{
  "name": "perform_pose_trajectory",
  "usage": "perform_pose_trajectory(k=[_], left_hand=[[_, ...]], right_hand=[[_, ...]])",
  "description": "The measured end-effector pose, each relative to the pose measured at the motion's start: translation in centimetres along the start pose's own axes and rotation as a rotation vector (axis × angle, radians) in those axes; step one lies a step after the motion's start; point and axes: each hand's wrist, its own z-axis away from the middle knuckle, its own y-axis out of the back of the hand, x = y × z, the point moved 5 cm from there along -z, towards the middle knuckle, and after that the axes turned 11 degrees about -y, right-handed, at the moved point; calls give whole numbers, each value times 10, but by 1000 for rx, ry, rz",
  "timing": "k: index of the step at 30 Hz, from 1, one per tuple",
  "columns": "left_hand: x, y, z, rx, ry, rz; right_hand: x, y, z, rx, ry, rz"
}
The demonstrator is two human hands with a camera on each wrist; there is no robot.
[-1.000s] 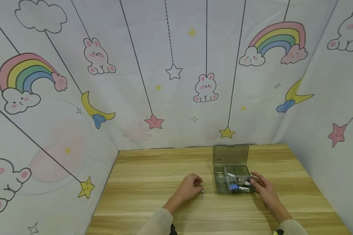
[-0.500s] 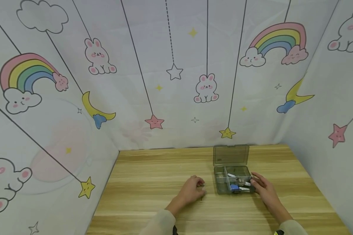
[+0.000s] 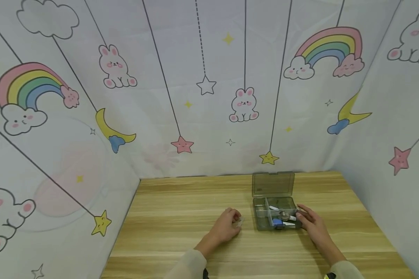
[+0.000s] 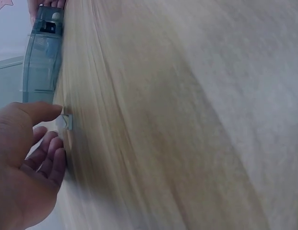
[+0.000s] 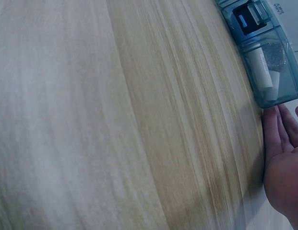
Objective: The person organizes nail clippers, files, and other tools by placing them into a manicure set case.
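Observation:
A small clear plastic piece (image 4: 67,121) stands at the fingertips of my left hand (image 3: 225,224), pinched between thumb and forefinger, low over the table. In the left wrist view the other fingers curl loosely beneath it. To the right is a smoky see-through divided box (image 3: 261,223) with its lid (image 3: 274,184) raised at the back. My right hand (image 3: 314,224) touches the box's right end, fingers stretched along that wall. Inside the box lie a blue item (image 3: 277,223), white pieces (image 5: 260,67) and a round greyish item (image 3: 284,216).
The wood-grain table (image 3: 174,209) runs back to a white cloth wall (image 3: 209,116) printed with rabbits, stars and rainbows. More of this cloth hangs on both sides. The box's left compartments (image 3: 260,204) show no contents.
The clear piece hung below my left fingertips as a thin upright strip; now it shows at the fingertips, turned. My right hand and the box stay put.

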Motion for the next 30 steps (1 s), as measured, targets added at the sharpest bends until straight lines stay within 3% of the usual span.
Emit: perform_pose_trajectory(k=[7, 18, 30], left_hand=[[-3, 1, 2, -46, 42, -15], [-9, 5, -3, -4, 81, 155], [-5, 7, -2, -22, 47, 180]], right_hand=[[2, 0, -1, -2, -3, 6], [4, 1, -3, -1, -21, 11], [4, 1, -2, -24, -72, 86]])
